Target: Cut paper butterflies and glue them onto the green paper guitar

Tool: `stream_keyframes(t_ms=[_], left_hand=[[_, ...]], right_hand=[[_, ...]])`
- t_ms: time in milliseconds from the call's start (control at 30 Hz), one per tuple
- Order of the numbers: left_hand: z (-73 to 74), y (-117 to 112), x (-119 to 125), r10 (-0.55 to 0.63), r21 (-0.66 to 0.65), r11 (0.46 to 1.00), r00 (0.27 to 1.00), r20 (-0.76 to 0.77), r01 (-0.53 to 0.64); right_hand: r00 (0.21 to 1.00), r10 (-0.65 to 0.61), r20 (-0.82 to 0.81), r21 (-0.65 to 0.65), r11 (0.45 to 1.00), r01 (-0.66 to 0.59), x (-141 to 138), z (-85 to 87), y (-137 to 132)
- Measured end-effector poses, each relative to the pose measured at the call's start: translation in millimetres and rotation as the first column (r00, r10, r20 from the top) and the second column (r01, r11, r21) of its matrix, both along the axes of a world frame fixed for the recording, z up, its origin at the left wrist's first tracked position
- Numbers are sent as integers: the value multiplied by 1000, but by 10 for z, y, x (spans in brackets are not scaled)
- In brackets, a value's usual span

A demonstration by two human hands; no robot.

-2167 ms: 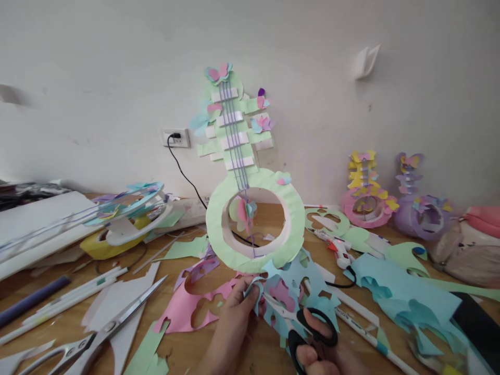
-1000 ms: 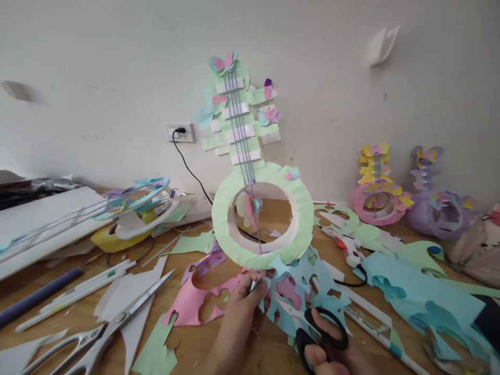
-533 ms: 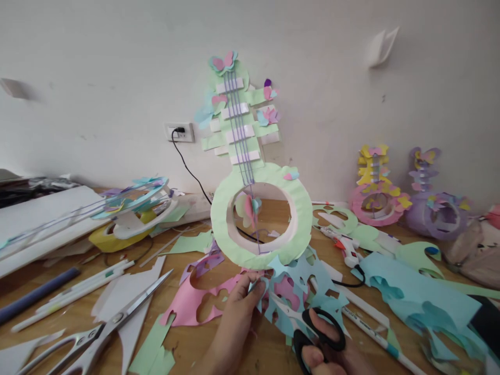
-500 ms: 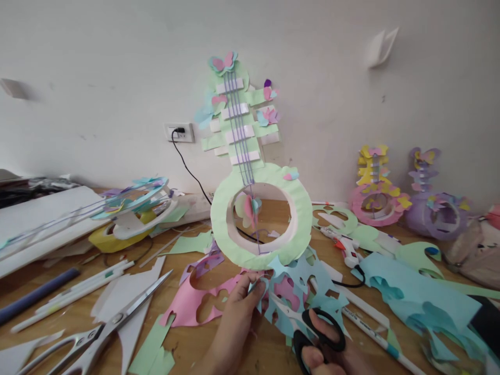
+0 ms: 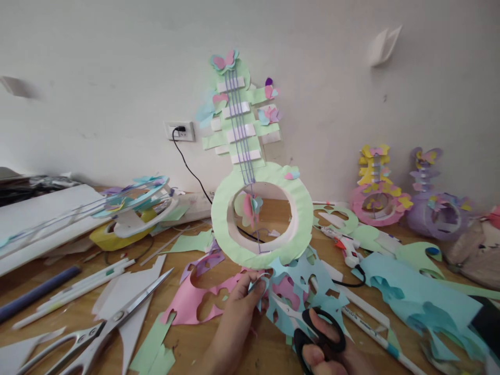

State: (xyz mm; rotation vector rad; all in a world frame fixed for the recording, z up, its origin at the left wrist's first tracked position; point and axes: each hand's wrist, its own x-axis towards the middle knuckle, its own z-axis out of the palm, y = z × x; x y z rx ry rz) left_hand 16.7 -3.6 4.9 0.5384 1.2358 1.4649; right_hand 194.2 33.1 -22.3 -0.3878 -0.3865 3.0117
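Pinching hole-riddled blue paper (image 5: 297, 271), the left hand (image 5: 236, 312) is staying put; the right hand (image 5: 332, 358) is still gripping black-handled scissors (image 5: 301, 336).

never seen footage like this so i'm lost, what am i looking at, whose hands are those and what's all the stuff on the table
There is no machine here. A person wears a camera on the head, looking forward and down, so the two hands at the bottom edge are that person's own. This is the only view.

The left hand pinches the edge of a light blue paper full of cut-out holes. The right hand has its fingers through the black-handled scissors, whose blades reach into that paper.

Behind them, a green paper guitar stands against the wall. On the wooden table lie pink paper, large metal scissors, a glue gun and, at the far right, smaller paper guitars.
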Motion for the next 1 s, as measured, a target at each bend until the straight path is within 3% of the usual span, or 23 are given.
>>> stream_keyframes(t_ms=[267, 500, 700, 1000], left_hand=[[18, 13, -13, -15, -39, 999, 999, -41, 13], [20, -8, -18, -25, -25, 999, 999, -38, 24], [5, -3, -16, -2, 24, 1000, 999, -39, 3], [1, 4, -25, -10, 6, 1000, 998, -61, 11]], right_hand=[[999, -7, 40, 2, 1000, 7, -6, 50, -33], [995, 65, -80, -14, 998, -66, -20, 12, -12], [996, -8, -91, -26, 1000, 6, 14, -62, -44], [998, -31, -56, 23, 999, 33, -1, -15, -41]])
